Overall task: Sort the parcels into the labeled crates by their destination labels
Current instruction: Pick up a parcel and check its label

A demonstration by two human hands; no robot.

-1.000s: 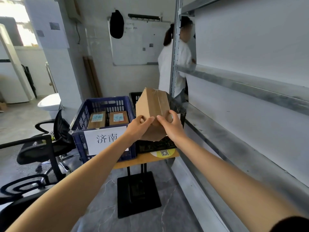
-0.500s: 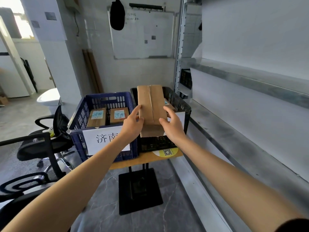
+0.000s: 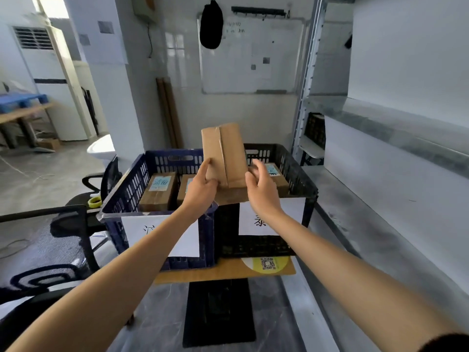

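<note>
I hold a brown taped cardboard parcel (image 3: 224, 156) upright above the seam between two crates. My left hand (image 3: 201, 185) grips its lower left edge. My right hand (image 3: 261, 189) holds its lower right edge with curled fingers. The parcel's label faces away from me. Below left is the blue crate (image 3: 127, 189) with a white paper label and two parcels (image 3: 158, 190) bearing blue stickers. Below right is the black crate (image 3: 299, 181), also with a white label, holding one stickered parcel (image 3: 275, 175).
Both crates stand on a small wooden table (image 3: 228, 271) with a black pedestal base. Black office chairs (image 3: 68, 224) crowd the left, one with a yellow tape roll (image 3: 94, 201) on it. A grey metal shelf (image 3: 380, 224) runs along the right. A whiteboard hangs on the back wall.
The parcel has been turned from tilted to upright and carried forward over the crates. A person standing at the back a second ago is out of view.
</note>
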